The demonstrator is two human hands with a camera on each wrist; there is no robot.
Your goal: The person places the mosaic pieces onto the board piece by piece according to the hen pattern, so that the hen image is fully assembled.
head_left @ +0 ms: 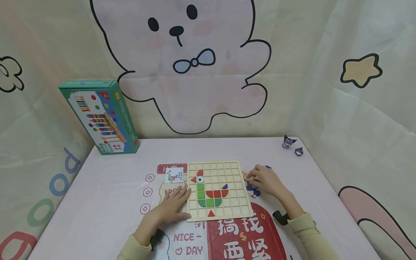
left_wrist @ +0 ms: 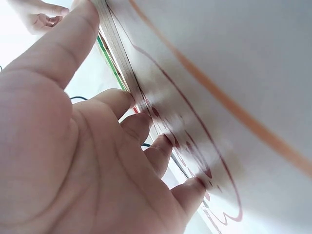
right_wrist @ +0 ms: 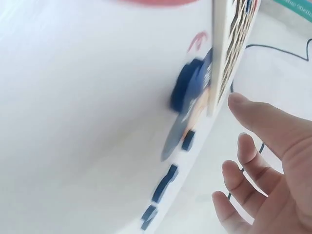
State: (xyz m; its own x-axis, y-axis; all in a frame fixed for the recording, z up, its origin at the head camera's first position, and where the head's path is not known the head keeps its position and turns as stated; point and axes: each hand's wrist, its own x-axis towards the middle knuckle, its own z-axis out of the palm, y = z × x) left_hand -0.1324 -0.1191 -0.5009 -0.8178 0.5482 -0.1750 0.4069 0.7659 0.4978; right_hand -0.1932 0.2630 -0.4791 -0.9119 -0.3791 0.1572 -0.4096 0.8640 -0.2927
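Observation:
A wooden grid board [head_left: 232, 208] lies flat on the table, with a bird-like figure of colored tiles on it. Red tiles [head_left: 217, 194], green tiles [head_left: 210, 203] and a dark blue triangular tile [head_left: 225, 186] sit in its cells, with a red triangle [head_left: 211, 213] near the bottom edge. My left hand [head_left: 173, 206] rests along the board's left edge, fingers extended and touching it. Just off the right edge hovers my right hand [head_left: 264, 180], its fingers loosely bent; in the right wrist view nothing shows between thumb and fingers. Small dark blue tiles [right_wrist: 165, 183] lie on the table near it.
A small pattern card [head_left: 174, 175] lies left of the board. A green toy box [head_left: 100, 119] stands at the back left. Two crumpled wrappers [head_left: 287, 142] are at the back right. Printed red artwork [head_left: 247, 238] covers the tabletop in front of the board.

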